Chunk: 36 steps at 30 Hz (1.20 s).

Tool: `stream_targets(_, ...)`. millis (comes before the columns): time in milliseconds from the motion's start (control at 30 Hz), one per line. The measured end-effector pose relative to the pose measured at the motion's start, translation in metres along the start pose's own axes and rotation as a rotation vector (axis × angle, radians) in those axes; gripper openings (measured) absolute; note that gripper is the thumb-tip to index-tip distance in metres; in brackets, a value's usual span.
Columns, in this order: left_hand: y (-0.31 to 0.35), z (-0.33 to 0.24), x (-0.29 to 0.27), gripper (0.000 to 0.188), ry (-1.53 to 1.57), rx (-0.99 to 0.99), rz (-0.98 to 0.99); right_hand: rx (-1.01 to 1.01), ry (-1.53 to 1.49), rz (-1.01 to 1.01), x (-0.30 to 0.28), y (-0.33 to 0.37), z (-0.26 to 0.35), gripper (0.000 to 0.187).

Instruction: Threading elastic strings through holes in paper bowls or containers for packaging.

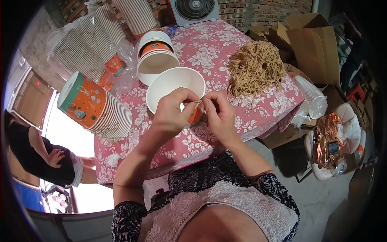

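My left hand (174,109) and my right hand (218,117) meet at the near side of a paper bucket (177,76). Both are closed in a pinch on a thin tan cord (198,103), of which only a short bit shows between the fingertips. White inside, the bucket leans with its mouth toward me, and a patch of its orange outside shows below my fingers. A tangled heap of tan cords (256,68) lies on the table to the right. Behind the bucket, a few more paper buckets (157,62) rest on their sides.
A pink floral cloth covers the table (209,44). At left lies a nested stack of orange and green buckets (94,107), with taller stacks (76,52) behind. A box fan (195,10) stands at the back. Cardboard boxes (312,52) are at right; another person (42,153) is at left.
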<state>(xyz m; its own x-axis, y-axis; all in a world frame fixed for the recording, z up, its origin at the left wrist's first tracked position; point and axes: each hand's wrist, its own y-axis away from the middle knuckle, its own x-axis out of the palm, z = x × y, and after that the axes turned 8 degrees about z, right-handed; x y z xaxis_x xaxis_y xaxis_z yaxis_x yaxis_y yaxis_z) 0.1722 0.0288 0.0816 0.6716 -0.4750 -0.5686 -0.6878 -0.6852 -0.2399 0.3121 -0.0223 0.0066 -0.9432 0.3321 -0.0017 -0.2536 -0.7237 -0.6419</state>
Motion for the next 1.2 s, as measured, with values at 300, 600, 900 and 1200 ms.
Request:
stream_targets(300,0.003,0.002,-0.004,0.005,-0.011,0.044,0.062,0.135,-0.167,-0.026,0.005,-0.004,-0.005,0.004)
stream_targets(600,0.003,0.006,-0.005,0.009,0.042,-0.021,0.034,-0.074,0.181,0.003,0.002,-0.007,-0.001,0.006)
stream_targets(900,0.000,0.008,-0.002,0.012,0.118,-0.091,0.021,-0.264,0.305,0.051,-0.004,-0.004,0.003,0.015)
stream_targets(1200,0.004,0.001,0.001,0.014,0.072,-0.062,-0.028,-0.216,0.311,-0.006,0.001,-0.002,0.008,0.016)
